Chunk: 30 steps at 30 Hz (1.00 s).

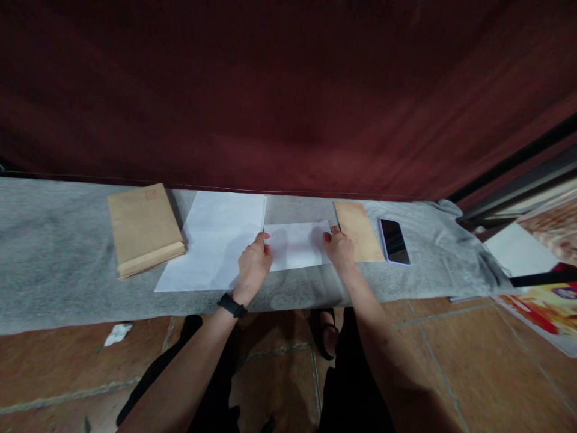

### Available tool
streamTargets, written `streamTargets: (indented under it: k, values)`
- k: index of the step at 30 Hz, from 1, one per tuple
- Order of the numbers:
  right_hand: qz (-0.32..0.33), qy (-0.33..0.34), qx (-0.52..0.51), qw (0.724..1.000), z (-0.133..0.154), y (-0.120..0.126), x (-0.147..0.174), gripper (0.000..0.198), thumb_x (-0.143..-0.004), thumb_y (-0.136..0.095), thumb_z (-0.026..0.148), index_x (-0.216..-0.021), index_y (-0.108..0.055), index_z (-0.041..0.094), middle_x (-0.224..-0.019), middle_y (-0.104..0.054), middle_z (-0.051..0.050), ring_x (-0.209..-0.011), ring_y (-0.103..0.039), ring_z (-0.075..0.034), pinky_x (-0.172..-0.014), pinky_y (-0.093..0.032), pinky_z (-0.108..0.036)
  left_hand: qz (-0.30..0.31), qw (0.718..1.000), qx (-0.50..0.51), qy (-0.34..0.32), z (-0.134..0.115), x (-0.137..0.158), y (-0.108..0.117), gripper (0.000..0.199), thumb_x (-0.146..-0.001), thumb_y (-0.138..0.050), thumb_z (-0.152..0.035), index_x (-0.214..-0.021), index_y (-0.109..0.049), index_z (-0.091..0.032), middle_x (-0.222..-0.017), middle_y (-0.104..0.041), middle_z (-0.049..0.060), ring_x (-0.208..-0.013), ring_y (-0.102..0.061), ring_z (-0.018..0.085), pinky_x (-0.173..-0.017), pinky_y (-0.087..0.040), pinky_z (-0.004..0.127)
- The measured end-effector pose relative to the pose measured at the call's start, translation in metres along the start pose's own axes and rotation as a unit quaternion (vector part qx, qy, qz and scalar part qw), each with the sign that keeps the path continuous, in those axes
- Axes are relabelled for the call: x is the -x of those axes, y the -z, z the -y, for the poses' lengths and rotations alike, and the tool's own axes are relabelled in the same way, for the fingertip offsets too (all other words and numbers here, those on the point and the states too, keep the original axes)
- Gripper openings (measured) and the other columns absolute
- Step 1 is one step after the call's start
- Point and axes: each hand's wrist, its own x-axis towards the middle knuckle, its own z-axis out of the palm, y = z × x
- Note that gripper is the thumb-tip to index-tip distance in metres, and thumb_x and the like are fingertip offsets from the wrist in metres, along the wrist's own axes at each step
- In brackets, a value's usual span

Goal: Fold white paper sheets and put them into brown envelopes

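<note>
A folded white sheet of paper (297,245) lies lengthwise on the grey cloth between my two hands. My left hand (255,263), with a black band at the wrist, pinches its left end between thumb and fingers. The right end is held by my right hand (340,248), whose fingers are curled at the edge. Partly under my left hand spreads a larger stack of white paper (211,240) with a faint crease across it. A single brown envelope (358,231) lies beside my right hand, partly covered by it.
On the left rests a stack of brown envelopes (144,225). A phone (394,240) in a light purple case lies right of the single envelope. Dark red fabric (279,108) rises behind the cloth-covered bench (54,258). A crumpled white tissue (118,334) is on the tiled floor.
</note>
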Motion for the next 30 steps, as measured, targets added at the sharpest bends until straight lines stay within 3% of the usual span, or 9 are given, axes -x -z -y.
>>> streamTargets:
  k: [15, 19, 24, 30]
  values:
    - [-0.064, 0.010, 0.045, 0.997, 0.005, -0.021, 0.005, 0.034, -0.104, -0.039, 0.032, -0.124, -0.058, 0.013, -0.109, -0.069, -0.019, -0.087, -0.071, -0.025, -0.071, -0.050, -0.032, -0.004, 0.985, -0.153, -0.081, -0.006, 0.014, -0.008, 0.043, -0.098, -0.032, -0.010, -0.134, -0.054, -0.018, -0.096, -0.072, 0.014, -0.090, -0.073, 0.029, -0.074, -0.055, 0.037]
    - [-0.090, 0.019, 0.040, 0.995, 0.006, -0.022, 0.008, 0.033, -0.102, -0.036, 0.027, -0.120, -0.060, 0.013, -0.112, -0.067, -0.020, -0.095, -0.068, -0.029, -0.073, -0.050, -0.036, -0.006, 0.978, -0.179, -0.106, -0.007, 0.015, -0.011, 0.046, -0.097, -0.030, -0.008, -0.139, -0.049, -0.014, -0.097, -0.071, 0.016, -0.090, -0.074, 0.030, -0.072, -0.057, 0.039]
    - [-0.160, 0.097, 0.001, 0.982, 0.013, -0.022, 0.011, 0.035, -0.099, -0.044, 0.025, -0.127, -0.059, 0.010, -0.122, -0.064, -0.023, -0.114, -0.059, -0.034, -0.092, -0.048, -0.046, -0.007, 0.972, -0.198, -0.130, -0.010, 0.017, -0.012, 0.046, -0.098, -0.027, -0.006, -0.138, -0.049, -0.010, -0.104, -0.071, 0.019, -0.089, -0.074, 0.029, -0.074, -0.058, 0.038]
    - [-0.125, 0.251, -0.109, 0.954, 0.035, -0.042, 0.021, 0.046, -0.104, -0.040, 0.032, -0.145, -0.049, 0.012, -0.155, -0.046, -0.016, -0.143, -0.040, -0.028, -0.114, -0.038, -0.044, -0.006, 0.969, -0.208, -0.131, -0.013, 0.018, -0.009, 0.044, -0.098, -0.030, -0.006, -0.137, -0.050, -0.011, -0.106, -0.071, 0.019, -0.090, -0.075, 0.028, -0.074, -0.058, 0.036]
